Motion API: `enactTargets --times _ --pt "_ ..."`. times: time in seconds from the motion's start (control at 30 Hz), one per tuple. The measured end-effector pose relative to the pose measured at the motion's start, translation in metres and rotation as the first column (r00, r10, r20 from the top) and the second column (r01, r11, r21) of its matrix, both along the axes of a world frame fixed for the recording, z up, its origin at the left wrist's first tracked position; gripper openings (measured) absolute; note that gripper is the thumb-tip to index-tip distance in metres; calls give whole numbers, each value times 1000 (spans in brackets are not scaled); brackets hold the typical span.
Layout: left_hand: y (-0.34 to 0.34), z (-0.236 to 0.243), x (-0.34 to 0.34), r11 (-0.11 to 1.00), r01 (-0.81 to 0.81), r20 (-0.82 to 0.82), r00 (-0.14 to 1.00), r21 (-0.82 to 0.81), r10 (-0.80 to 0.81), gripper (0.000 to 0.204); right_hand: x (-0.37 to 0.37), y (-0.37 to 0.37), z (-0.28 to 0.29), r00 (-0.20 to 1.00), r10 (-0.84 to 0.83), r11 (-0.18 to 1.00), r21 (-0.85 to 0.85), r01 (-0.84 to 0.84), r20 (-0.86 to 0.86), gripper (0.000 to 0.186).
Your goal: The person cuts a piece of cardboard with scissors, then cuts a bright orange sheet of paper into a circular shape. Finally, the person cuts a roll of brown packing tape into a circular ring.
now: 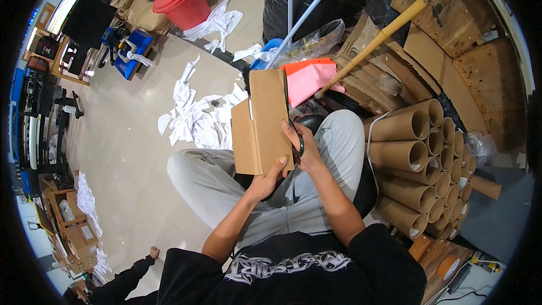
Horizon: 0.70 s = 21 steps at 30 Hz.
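A folded piece of brown cardboard (263,127) is held above my lap, its creased flaps facing up. My left hand (267,182) grips its lower edge, thumb on top and the other fingers mostly hidden underneath. At the cardboard's right edge, my right hand (305,148) is closed round the black handles of a pair of scissors (301,146). The scissors' blades are largely hidden by the cardboard, so I cannot tell how far apart they are. My crossed legs in grey trousers (341,141) are beneath both hands.
Cardboard tubes (406,155) are stacked at my right, beside a wooden pole (372,47) and flattened boxes. White scraps (189,107) litter the tiled floor ahead. A red lidded bucket (183,5) stands farther off. Another person's dark sleeve (121,279) shows at lower left.
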<state>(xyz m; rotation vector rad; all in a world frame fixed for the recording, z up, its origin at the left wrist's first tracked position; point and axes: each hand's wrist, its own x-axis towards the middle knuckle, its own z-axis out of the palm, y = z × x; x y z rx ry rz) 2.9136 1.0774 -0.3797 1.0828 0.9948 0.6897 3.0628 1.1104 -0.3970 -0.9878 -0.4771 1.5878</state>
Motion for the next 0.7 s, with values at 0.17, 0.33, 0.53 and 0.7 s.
enactTargets --times 0.17,0.33,0.53,0.7 --pt "-3 -4 -5 992 13 -48 999 -124 -19 27 0 -6 -3 1000 5 1000 -26 -4 30 42" --pt "-16 -15 -5 999 38 -18 999 2 -38 28 2 -1 -4 999 -23 999 -24 25 47 43" --pt "-18 -9 -5 991 2 -71 997 -135 -12 26 4 -3 -3 998 -27 999 -32 29 54 43" --pt "-28 -15 -7 993 81 -63 994 -81 -86 28 9 4 -17 994 -90 993 -75 94 56 45"
